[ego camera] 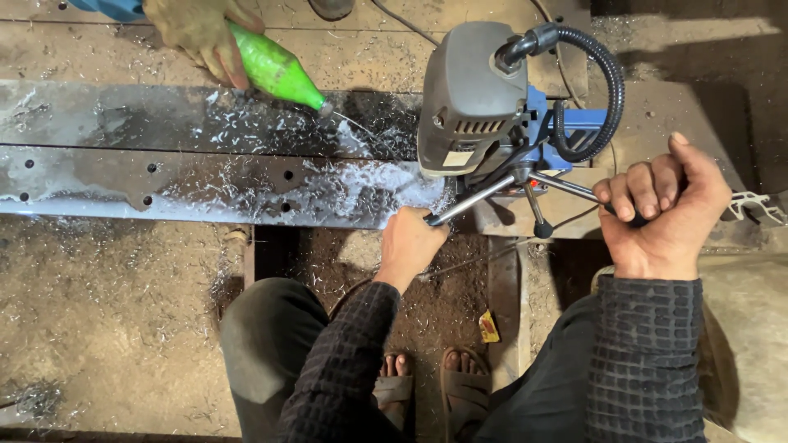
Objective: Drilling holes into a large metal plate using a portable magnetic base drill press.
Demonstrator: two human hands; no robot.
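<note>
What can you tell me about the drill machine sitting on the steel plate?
The drill machine has a grey motor housing on a blue body, with a black ribbed hose looping off its top. It stands upright on the long steel plate, amid metal shavings. Both hands, left and right, grip its spoke handles.

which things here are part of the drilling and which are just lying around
In use:
drill, feed handles gripped by left hand and right hand
steel plate
green bottle squirting onto the plate, held by another person's gloved hand

Lying about:
metal shavings
yellow scrap on the floor
</note>
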